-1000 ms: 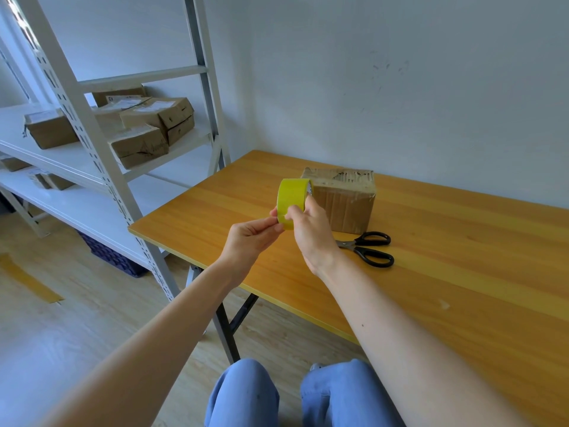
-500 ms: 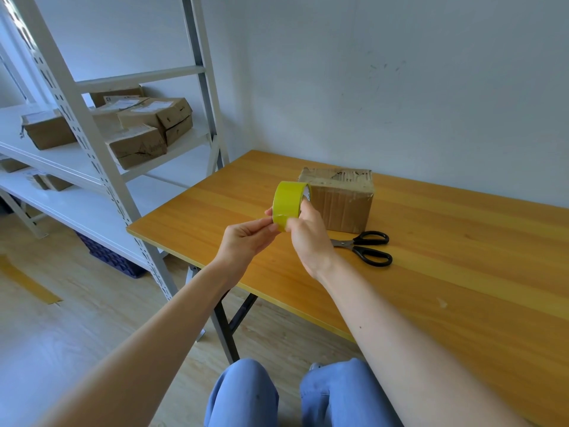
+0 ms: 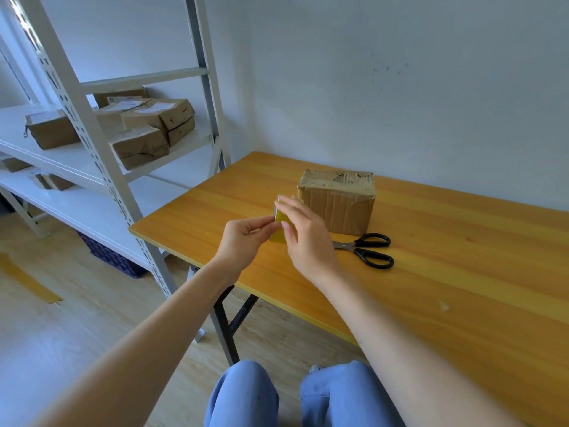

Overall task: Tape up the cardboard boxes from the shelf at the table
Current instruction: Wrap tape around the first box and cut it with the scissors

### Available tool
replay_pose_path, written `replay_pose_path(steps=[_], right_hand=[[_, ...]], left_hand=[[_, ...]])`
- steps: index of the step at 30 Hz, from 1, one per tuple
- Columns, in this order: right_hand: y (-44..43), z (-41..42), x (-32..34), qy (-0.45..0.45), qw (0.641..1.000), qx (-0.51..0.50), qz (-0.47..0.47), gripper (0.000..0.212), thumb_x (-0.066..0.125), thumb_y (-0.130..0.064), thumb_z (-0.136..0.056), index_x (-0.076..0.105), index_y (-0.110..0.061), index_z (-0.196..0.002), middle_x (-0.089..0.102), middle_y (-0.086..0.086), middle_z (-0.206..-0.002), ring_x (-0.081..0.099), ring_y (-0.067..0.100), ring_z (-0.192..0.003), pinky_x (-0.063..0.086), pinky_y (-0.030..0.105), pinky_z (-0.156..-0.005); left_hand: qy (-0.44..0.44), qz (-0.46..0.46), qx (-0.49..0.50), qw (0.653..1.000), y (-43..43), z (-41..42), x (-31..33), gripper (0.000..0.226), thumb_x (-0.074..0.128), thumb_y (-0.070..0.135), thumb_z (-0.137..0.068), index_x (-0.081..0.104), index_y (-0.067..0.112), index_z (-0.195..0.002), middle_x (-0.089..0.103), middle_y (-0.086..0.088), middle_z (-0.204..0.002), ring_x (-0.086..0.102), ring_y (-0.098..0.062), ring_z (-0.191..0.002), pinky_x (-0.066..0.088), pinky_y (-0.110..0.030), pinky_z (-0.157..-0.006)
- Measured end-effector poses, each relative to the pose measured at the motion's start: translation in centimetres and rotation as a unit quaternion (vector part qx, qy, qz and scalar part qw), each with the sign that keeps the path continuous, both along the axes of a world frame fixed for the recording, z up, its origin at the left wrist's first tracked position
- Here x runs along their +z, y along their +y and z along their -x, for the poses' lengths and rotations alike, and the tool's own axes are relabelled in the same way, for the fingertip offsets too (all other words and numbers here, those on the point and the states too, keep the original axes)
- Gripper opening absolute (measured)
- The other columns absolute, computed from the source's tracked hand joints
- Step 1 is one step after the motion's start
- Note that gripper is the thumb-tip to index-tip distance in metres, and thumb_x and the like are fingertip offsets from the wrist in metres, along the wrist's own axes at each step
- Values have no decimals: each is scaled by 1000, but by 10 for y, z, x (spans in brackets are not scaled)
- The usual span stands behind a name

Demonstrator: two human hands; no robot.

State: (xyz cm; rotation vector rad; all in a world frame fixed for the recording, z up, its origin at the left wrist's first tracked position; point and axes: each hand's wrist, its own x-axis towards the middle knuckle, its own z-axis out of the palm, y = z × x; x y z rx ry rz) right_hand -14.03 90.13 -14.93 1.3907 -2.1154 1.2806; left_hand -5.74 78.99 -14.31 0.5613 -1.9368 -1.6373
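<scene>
Wood table (image 3: 462, 272) holds one cardboard box (image 3: 338, 204) at 12 o'clock from the hands, scissors (image 3: 366, 249) at 3. One hand, the right hand (image 3: 308, 238), grips the yellow tape roll (image 3: 279, 224); the left hand (image 3: 243, 238) fingers (image 3: 261, 221) pinch its edge, likely hunting the loose end. More boxes (image 3: 157, 118) sit on the shelf (image 3: 70, 167) at 10.

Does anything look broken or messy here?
Yes. The cardboard box on the table has a torn, scuffed top, showing its ribbed inside. A yellowish strip lies loose on the floor, and the shelf boxes sit piled crookedly.
</scene>
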Motion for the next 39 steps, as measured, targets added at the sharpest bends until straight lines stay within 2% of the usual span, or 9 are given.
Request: replay_pose_path(steps=[3, 6, 9, 13, 18, 22, 27, 34, 39], right_hand=[[-2, -3, -2, 65, 997, -22, 35, 33, 60, 8, -89, 66, 1, -120, 69, 16, -118, 66, 28, -109, 55, 43, -93], [-2, -3, 0, 80, 994, -38, 62, 30, 68, 6, -84, 68, 1, -114, 74, 12, -100, 73, 23, -85, 60, 31, -68], [-2, 1, 7, -25, 995, -43, 81, 31, 69, 3, -85, 67, -3, -116, 75, 7, -98, 71, 17, -85, 57, 28, -78], [2, 11, 16, -126, 991, -47, 26, 29, 73, -4, -85, 66, -9, -112, 74, 2, -91, 67, 12, -82, 55, 28, -85], [2, 20, 25, -179, 983, -33, -27, 29, 76, -10, -84, 59, -15, -106, 67, -9, -78, 60, 1, -72, 50, 22, -77], [2, 20, 28, -184, 980, -6, -82, 27, 65, -11, -93, 43, -19, -104, 66, -4, -86, 58, 3, -74, 38, 12, -63], [3, 21, 28, -156, 975, 23, -155, 16, 51, -11, -100, 36, -18, -103, 62, 5, -95, 59, 17, -84, 44, 25, -69], [11, 25, 21, -233, 965, 34, -115, 24, 62, -14, -95, 49, -11, -116, 55, -4, -90, 54, 9, -83, 48, 28, -80], [13, 29, 14, -244, 966, -4, -91, 10, 69, -19, -91, 67, -10, -94, 62, -2, -84, 61, 16, -83, 55, 36, -76]], left_hand=[[-14, 30, 19, 999, 1, 1, 2, 22, 68, 18, -89, 71, 15, -110, 71, -9, -90, 60, -15, -82, 52, -42, -96], [-19, 47, 25, 998, 2, 1, 4, 18, 68, 19, -89, 72, 16, -107, 68, -4, -79, 57, -15, -76, 52, -41, -90], [-22, 66, 23, 997, 0, 2, 5, 18, 68, 19, -89, 72, 16, -106, 65, 0, -72, 55, -11, -70, 52, -27, -74], [-36, 117, 13, 992, -2, 1, 0, 23, 67, 15, -89, 71, 6, -109, 67, 6, -82, 58, 14, -64, 43, -4, -62], [-42, 117, 0, 992, -6, -2, -1, 24, 65, 15, -90, 70, 6, -111, 69, 6, -92, 61, 6, -76, 46, -5, -67], [-51, 118, -14, 992, -9, -5, -1, 23, 65, 15, -89, 70, 9, -111, 68, 6, -97, 61, -7, -88, 46, -5, -68], [-62, 153, -5, 986, -10, -2, 1, 23, 67, 17, -88, 71, 8, -110, 69, 2, -101, 61, 1, -84, 43, -1, -65], [-78, 181, -1, 980, -7, 11, 6, 23, 65, 19, -91, 72, 8, -110, 69, 3, -94, 57, 2, -74, 41, -1, -61], [-67, 177, -52, 981, 1, 8, -7, 15, 60, 28, -94, 70, 18, -91, 63, 8, -78, 49, 1, -64, 39, -18, -64]])
